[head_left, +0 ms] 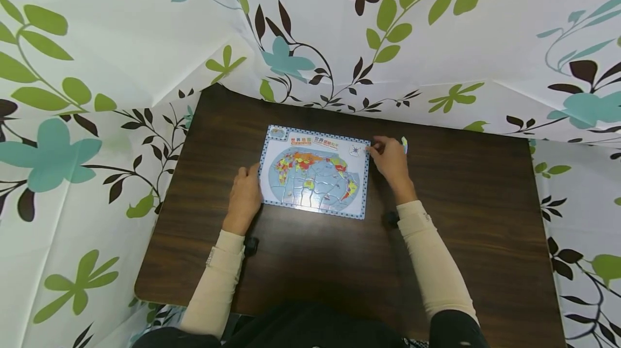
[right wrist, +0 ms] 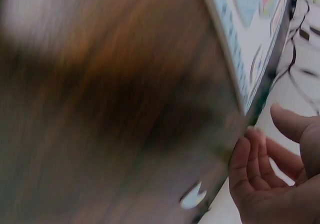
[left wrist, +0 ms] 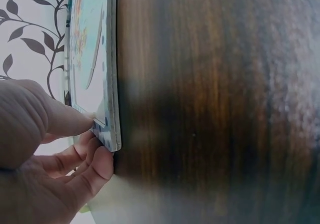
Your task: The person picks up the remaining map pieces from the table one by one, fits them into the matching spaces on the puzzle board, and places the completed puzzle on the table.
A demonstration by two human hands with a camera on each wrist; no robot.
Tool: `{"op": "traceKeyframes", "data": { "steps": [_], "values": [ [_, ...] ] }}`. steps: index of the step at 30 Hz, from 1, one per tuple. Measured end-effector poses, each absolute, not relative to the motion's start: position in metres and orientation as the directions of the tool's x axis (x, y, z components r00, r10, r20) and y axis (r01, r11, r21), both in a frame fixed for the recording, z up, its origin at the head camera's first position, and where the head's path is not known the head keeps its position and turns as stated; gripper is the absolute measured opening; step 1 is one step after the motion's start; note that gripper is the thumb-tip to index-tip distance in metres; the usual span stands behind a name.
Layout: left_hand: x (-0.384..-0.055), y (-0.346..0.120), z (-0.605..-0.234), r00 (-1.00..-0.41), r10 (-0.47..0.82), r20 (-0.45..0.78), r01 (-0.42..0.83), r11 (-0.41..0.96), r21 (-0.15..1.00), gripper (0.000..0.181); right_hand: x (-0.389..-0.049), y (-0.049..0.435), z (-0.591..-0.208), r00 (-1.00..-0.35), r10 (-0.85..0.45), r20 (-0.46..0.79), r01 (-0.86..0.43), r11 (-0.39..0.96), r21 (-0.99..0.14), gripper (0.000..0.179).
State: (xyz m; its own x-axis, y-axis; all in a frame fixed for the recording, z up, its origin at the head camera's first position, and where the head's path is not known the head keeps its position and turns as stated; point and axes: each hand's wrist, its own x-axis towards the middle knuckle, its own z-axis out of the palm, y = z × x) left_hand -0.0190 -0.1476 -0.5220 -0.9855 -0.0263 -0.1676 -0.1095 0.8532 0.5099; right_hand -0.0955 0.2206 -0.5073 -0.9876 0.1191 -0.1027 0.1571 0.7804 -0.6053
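A world map jigsaw puzzle [head_left: 315,175] in a blue-bordered board lies flat on the dark table. My left hand [head_left: 245,193] holds the board's left edge. In the left wrist view, the thumb lies over the corner of the puzzle board [left wrist: 111,129], with curled fingers against its side. At the board's upper right edge is my right hand [head_left: 391,162]; the right wrist view shows nothing between its thumb and fingers. A loose puzzle piece [head_left: 405,145] is just beyond that hand in the head view. A small pale piece [right wrist: 194,196] lies on the table in the right wrist view.
The brown wooden table [head_left: 466,218] extends on both sides of the board. A white sheet with leaf and flower prints [head_left: 339,30] hangs behind it and along its sides. Each wrist carries a small black device [head_left: 250,246].
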Motion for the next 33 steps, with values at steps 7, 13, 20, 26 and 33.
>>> {"op": "traceKeyframes", "data": {
  "steps": [7, 13, 20, 26, 33],
  "values": [
    [-0.019, -0.146, -0.522, -0.987, -0.016, -0.157, -0.092, 0.869, 0.486, 0.040, -0.097, 0.260, -0.502, -0.953, 0.259, -0.159, 0.303, 0.764, -0.570, 0.055],
    [-0.017, -0.141, -0.523, -0.987, -0.013, -0.162, -0.090, 0.875, 0.476, 0.039, -0.093, 0.280, -0.508, -0.919, 0.350, -0.181, 0.393, 0.777, -0.492, 0.054],
    [-0.016, -0.142, -0.524, -0.991, -0.019, -0.136, -0.083, 0.872, 0.483, 0.036, -0.089, 0.286, -0.516, -0.918, 0.356, -0.177, 0.396, 0.775, -0.493, 0.046],
    [-0.016, -0.143, -0.523, -0.992, -0.017, -0.127, -0.077, 0.871, 0.485, 0.035, -0.091, 0.284, -0.516, -0.921, 0.365, -0.136, 0.380, 0.762, -0.525, 0.036],
    [-0.016, -0.143, -0.523, -0.992, -0.019, -0.124, -0.077, 0.872, 0.484, 0.036, -0.092, 0.280, -0.516, -0.915, 0.382, -0.127, 0.389, 0.756, -0.526, 0.036]
  ]
}}
